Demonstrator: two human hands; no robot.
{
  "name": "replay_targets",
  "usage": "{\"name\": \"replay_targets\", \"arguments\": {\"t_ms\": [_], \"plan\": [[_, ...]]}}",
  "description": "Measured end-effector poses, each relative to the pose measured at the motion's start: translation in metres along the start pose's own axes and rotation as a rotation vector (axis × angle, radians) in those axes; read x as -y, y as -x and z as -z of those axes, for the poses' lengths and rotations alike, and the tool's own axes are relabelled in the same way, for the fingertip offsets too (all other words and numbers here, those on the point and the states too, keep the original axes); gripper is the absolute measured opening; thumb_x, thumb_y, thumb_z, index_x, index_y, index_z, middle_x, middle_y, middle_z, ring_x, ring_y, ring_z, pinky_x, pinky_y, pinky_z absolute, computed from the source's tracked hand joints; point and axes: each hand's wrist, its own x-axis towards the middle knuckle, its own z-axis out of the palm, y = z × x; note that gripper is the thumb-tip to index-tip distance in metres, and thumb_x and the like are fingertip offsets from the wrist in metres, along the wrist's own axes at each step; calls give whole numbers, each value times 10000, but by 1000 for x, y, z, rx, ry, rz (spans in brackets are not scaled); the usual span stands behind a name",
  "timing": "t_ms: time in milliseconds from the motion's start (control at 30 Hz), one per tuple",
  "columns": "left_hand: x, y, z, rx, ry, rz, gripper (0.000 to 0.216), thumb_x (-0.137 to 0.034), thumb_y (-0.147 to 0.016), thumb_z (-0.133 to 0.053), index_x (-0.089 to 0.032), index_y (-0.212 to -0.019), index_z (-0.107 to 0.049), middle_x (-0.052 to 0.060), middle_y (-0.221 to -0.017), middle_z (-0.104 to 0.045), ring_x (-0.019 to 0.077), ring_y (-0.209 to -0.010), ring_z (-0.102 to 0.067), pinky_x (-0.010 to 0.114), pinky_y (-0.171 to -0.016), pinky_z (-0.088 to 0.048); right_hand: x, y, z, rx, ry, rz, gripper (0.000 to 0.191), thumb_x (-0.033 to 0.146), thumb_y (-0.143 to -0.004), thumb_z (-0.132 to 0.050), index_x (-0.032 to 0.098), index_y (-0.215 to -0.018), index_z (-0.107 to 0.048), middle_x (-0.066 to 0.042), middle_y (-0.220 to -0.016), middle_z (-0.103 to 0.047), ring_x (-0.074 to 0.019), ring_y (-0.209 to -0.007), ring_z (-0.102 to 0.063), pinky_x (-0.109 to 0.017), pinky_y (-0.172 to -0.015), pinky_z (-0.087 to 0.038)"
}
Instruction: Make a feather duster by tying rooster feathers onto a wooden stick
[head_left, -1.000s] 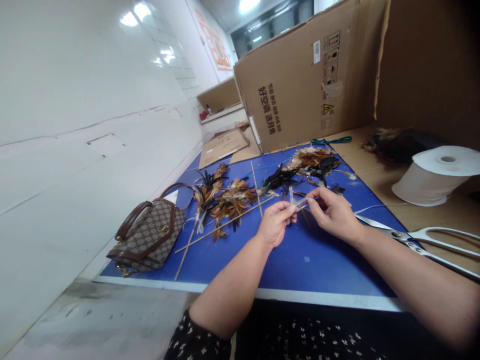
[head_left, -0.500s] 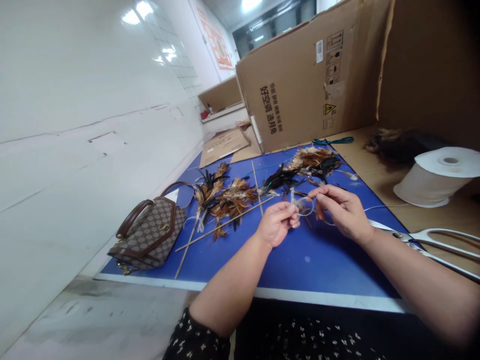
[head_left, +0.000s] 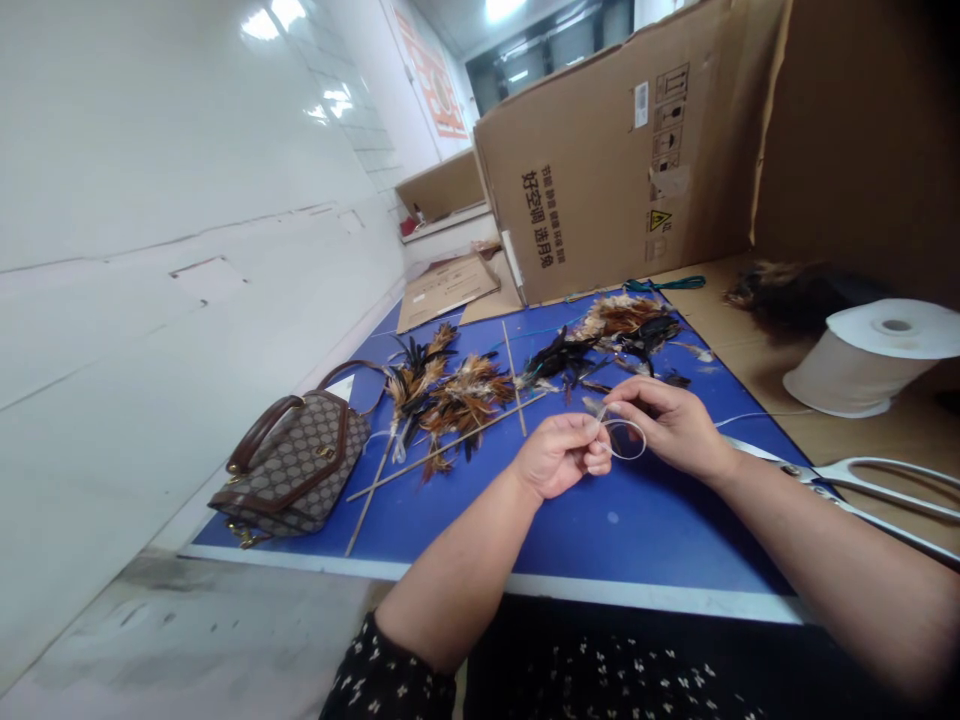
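Here, we hold a thin pale strip (head_left: 643, 440) above the blue desk (head_left: 645, 545), its round loop standing out between our two hands. Our left hand (head_left: 559, 455) pinches it between thumb and curled fingers; our right hand (head_left: 671, 430) pinches it too, thumb towards forefinger, the fingertips so close together that we cannot tell whether they touch. Beyond our hands lie dark feathers (head_left: 559, 358), and farther back a brown heap (head_left: 619, 316) with black plumes at its edge. To the left we have a mixed bunch (head_left: 472, 390) of feathers, sticks (head_left: 450, 447) crossing nearby, and a patterned bag (head_left: 311, 465) with a brown handle. On our right, the scissors (head_left: 862, 472) lie partly behind our forearm, near a white spool (head_left: 855, 375) on cardboard (head_left: 724, 325). A thin strand (head_left: 757, 414) stretches from the spool towards our right wrist. A big box (head_left: 592, 190) stands at the back.
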Motion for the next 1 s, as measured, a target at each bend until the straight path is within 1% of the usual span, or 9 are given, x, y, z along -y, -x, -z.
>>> {"name": "replay_targets", "arguments": {"t_ms": [100,233,333,400,567,667,767,867,1000], "plan": [[0,0,-2,-11,3,-39,333,-378,-752,-855,-112,-755,-654,12,-676,-495,86,-567,-422,299,-582,-300,-1,2,-4,9,-30,-89,269,457,-952,-647,198,-904,-702,-57,-808,-715,-171,-645,-635,-294,-573,-532],[0,-3,-3,-65,34,-135,305,-357,-763,-847,-119,-745,-658,12,-672,-496,99,-607,-445,299,-606,-323,-6,5,-10,-28,11,-126,310,487,-940,-654,187,-886,-710,-32,-718,-691,-141,-560,-572,-264,-513,-468],[0,-6,-1,-148,63,-205,278,-342,-755,-853,-119,-789,-689,10,-685,-512,95,-623,-438,295,-624,-349,-10,7,-14,-48,55,-120,321,489,-953,-632,190,-869,-713,-26,-670,-668,-144,-534,-552,-268,-491,-445],[0,-10,0,-227,76,-255,275,-340,-747,-860,-122,-826,-712,7,-686,-528,89,-615,-434,288,-623,-357,-11,9,-18,-59,88,-87,298,461,-968,-616,195,-872,-710,-38,-706,-682,-160,-570,-581,-284,-525,-472],[5,-19,2,-453,65,-369,294,-335,-704,-894,-125,-850,-748,-10,-666,-550,58,-563,-410,253,-565,-313,-8,13,-28,-35,166,103,158,305,-1003,-565,222,-954,-691,-83,-916,-723,-226,-835,-677,-375,-780,-546],[10,-21,2,-575,-55,-442,317,-369,-704,-892,-130,-870,-768,-12,-673,-560,55,-561,-418,245,-553,-301,-8,15,-33,-18,178,145,130,250,-1004,-543,231,-982,-670,-88,-948,-714,-238,-880,-671,-395,-812,-546],[14,-19,1,-658,-279,-533,312,-410,-746,-856,-153,-913,-794,-8,-708,-586,66,-586,-443,247,-570,-332,-10,15,-34,-2,187,130,127,240,-1002,-541,227,-986,-666,-83,-948,-708,-236,-882,-670,-385,-809,-541],[15,-17,-2,-652,-397,-590,280,-414,-778,-831,-173,-919,-802,-7,-739,-601,72,-610,-470,244,-593,-364,-11,16,-34,-3,206,73,141,271,-1002,-549,223,-960,-674,-72,-908,-711,-228,-827,-672,-365,-765,-532],[13,-18,-6,-518,-163,-470,291,-418,-790,-826,-147,-877,-769,-14,-687,-573,53,-542,-456,229,-545,-344,-9,16,-36,-30,169,-25,174,306,-998,-564,215,-924,-693,-47,-815,-716,-202,-711,-656,-334,-686,-513]]}}
